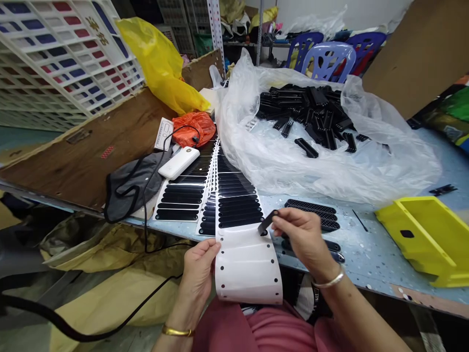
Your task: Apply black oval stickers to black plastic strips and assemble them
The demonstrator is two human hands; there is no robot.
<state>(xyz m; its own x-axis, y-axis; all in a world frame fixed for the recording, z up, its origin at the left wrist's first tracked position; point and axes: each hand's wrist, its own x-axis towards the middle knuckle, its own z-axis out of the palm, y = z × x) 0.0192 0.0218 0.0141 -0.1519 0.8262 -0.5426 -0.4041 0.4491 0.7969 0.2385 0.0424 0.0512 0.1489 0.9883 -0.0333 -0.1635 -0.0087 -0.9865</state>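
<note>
My left hand [198, 270] pinches the left edge of a white backing sheet [247, 266] with holes along both sides. The sheet's near end is bare and curls down over the table edge; rows of black adhesive strips [240, 208] cover its farther part. Between the thumb and fingers of my right hand [302, 237] is one black adhesive strip [266, 224], tilted above the sheet's right side. Black lattice-faced plastic pieces [313, 209] lie just beyond my right hand, and flat black pieces [331, 246] lie partly hidden beside it.
A clear plastic bag [330, 173] spreads open under a heap of black plastic parts [311, 110]. At right sits a yellow bin [421, 244]. More strip sheets [181, 200], a white power bank [179, 164], a cable and a grey cloth [132, 183] lie left, near a wooden board [73, 151].
</note>
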